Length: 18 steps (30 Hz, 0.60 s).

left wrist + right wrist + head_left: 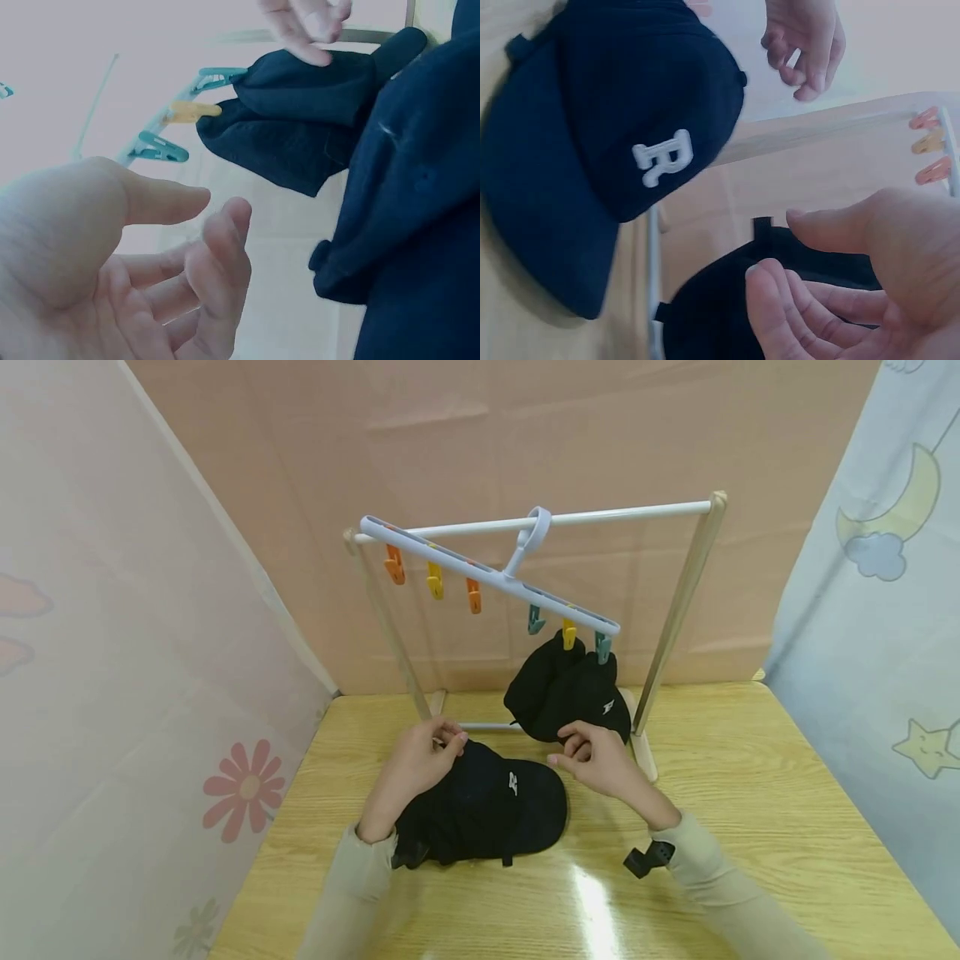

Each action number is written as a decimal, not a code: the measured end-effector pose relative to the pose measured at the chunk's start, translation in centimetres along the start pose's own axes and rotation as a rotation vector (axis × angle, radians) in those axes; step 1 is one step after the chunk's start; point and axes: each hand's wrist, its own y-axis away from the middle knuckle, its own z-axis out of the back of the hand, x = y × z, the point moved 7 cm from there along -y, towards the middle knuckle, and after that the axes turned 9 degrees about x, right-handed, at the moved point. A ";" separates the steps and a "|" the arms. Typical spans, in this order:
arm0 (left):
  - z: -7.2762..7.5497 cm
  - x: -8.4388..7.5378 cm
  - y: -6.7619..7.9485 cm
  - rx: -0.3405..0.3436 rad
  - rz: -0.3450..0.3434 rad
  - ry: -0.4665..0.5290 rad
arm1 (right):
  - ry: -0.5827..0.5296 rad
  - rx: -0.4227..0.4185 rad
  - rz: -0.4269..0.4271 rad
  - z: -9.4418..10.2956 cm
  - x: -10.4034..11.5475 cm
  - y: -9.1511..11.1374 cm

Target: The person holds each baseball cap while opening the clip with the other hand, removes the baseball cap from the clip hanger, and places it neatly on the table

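Observation:
A black baseball cap (480,802) with a white letter lies on the table, its brim pointing right. My left hand (423,756) hovers by its upper left side, fingers loosely bent; the left wrist view shows nothing between thumb and fingers. A second black cap (562,693) hangs from a yellow clip (569,633) and a teal clip (603,647) at the hanger's right end. My right hand (600,760) is just below this cap, its fingers relaxed around nothing. The right wrist view shows the table cap's raised white R (664,157) clearly.
A pale clip hanger (480,572) hooks over the white rod (630,515) of a wooden stand (678,614). Orange clips (394,565) and another yellow clip (435,581) dangle on its left half. Cloth walls enclose the wooden table (750,810).

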 end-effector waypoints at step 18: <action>-0.1 -3.1 -2.7 0.024 -0.068 -0.033 | 0.019 -0.216 0.090 4.6 3.2 -1.5</action>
